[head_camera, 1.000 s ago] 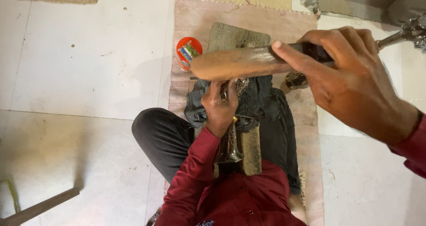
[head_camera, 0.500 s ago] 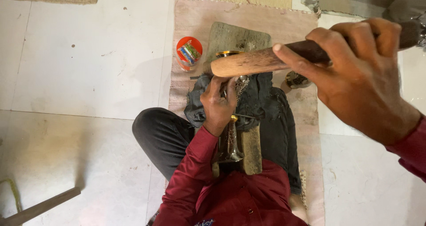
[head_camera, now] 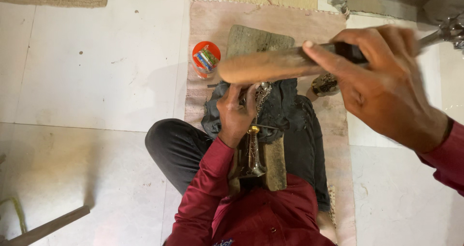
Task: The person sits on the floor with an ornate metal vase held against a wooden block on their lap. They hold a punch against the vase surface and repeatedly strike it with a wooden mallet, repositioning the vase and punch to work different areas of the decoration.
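My right hand [head_camera: 386,89] is raised close to the camera and grips a hammer by its wooden handle [head_camera: 266,67]; the metal head [head_camera: 452,33] shows at the top right edge. Below, my left hand [head_camera: 237,115] presses down on an ornate metal piece [head_camera: 253,144] with a brass band. The piece lies along a wooden block [head_camera: 275,166] on my lap. A dark cloth [head_camera: 282,108] is bunched around the upper end of the piece. I sit on the floor in a red shirt and dark trousers.
A small orange tub [head_camera: 206,58] with packets inside stands on the pinkish mat [head_camera: 212,23]. A flat grey stone slab [head_camera: 256,40] lies beyond the cloth. White floor tiles spread left, with a wooden stick [head_camera: 48,228] at the bottom left.
My right hand has swung the hammer upward and to the right, nearer the camera. The left hand stays on the metal piece.
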A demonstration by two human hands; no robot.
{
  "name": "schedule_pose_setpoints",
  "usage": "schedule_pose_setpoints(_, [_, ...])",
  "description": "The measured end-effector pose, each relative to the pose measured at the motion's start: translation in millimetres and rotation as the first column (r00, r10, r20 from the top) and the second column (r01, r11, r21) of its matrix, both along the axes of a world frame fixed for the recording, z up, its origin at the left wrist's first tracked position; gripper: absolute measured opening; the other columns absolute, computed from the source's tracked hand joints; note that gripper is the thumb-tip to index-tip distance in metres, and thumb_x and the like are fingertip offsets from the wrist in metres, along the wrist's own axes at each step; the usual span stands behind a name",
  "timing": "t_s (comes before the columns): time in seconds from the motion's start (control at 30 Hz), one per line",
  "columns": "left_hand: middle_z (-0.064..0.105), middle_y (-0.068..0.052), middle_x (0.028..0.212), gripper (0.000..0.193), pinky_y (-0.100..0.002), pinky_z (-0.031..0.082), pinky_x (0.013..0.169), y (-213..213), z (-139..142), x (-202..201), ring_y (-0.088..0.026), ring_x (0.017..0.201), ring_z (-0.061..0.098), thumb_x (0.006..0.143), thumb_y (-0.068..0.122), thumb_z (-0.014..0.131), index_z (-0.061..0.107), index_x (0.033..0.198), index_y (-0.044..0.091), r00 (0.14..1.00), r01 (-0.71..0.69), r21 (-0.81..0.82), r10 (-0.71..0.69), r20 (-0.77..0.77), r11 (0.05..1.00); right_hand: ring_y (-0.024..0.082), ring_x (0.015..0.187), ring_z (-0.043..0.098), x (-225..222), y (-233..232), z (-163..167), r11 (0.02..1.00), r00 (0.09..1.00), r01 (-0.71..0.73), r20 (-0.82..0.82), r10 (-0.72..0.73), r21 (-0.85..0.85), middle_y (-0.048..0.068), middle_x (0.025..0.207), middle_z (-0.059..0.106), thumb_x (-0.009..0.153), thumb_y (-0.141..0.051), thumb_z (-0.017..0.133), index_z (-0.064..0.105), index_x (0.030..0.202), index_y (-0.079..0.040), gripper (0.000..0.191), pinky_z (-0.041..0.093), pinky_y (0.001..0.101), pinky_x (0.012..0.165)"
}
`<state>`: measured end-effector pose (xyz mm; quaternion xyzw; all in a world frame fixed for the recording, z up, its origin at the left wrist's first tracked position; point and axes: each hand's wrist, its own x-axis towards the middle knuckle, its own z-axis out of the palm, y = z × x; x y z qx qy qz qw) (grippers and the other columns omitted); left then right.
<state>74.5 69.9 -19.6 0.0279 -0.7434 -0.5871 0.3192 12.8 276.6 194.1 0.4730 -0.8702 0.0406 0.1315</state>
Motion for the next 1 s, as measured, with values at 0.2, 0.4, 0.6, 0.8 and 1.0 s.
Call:
schedule_pose_setpoints(0.2, [0.074,-0.015,0.097,0.022,-0.030,0.062,0.074,-3,2,-1,-0.017,0.088,0.077,0.094,-0.005,0.073,0.064,0.114,-0.001,1.000,0.001,-0.039,-0.001,-0.020,0.999,0.023,0.103,0.054,-1,1,-4,1.000,1.000,0.008,-0.027,-0.008,0.011,0.010,0.120,0.063,0.097,-0.005,0.072,0.062,0.148,-0.022,0.055,0.039,0.0437,0.096])
schedule_pose_setpoints(0.4, [0.075,-0.014,0.096,0.019,-0.028,0.061,0.072,-6,6,-1,-0.016,0.084,0.077,0.095,-0.003,0.075,0.065,0.110,0.002,1.000,0.014,-0.044,-0.014,0.004,0.999,0.023,0.097,0.053,-3,4,-11,1.000,0.998,0.023,-0.057,-0.024,-0.009,0.011,0.116,0.063,0.097,-0.004,0.073,0.062,0.146,-0.022,0.053,0.037,0.0438,0.092])
schedule_pose_setpoints(0.6, [0.075,-0.014,0.098,0.022,-0.029,0.061,0.073,-8,9,-1,-0.016,0.086,0.077,0.096,-0.003,0.073,0.065,0.116,0.001,0.999,0.047,-0.031,-0.047,-0.013,0.998,0.024,0.097,0.054,-5,17,-23,0.999,0.985,-0.005,-0.172,0.012,0.038,0.010,0.114,0.064,0.094,0.000,0.074,0.063,0.146,-0.021,0.057,0.040,0.0451,0.094])
schedule_pose_setpoints(0.8, [0.076,-0.011,0.095,0.020,-0.027,0.060,0.070,-13,-3,-4,-0.015,0.081,0.078,0.098,-0.002,0.076,0.064,0.112,0.005,0.997,0.048,-0.121,-0.041,0.064,0.992,0.027,0.100,0.056,9,29,-42,0.988,0.978,0.143,-0.162,-0.131,0.064,0.014,0.117,0.065,0.096,-0.002,0.073,0.061,0.151,-0.020,0.060,0.043,0.0447,0.092])
schedule_pose_setpoints(1.0, [0.075,-0.009,0.103,0.041,-0.026,0.061,0.085,-14,-16,0,-0.011,0.095,0.071,0.099,-0.008,0.072,0.057,0.136,-0.002,0.990,0.114,0.177,-0.097,-0.102,0.978,0.026,0.103,0.059,2,37,-68,0.945,0.977,0.192,-0.142,-0.158,0.264,0.012,0.121,0.066,0.088,-0.004,0.074,0.061,0.151,-0.024,0.068,0.045,0.0498,0.098])
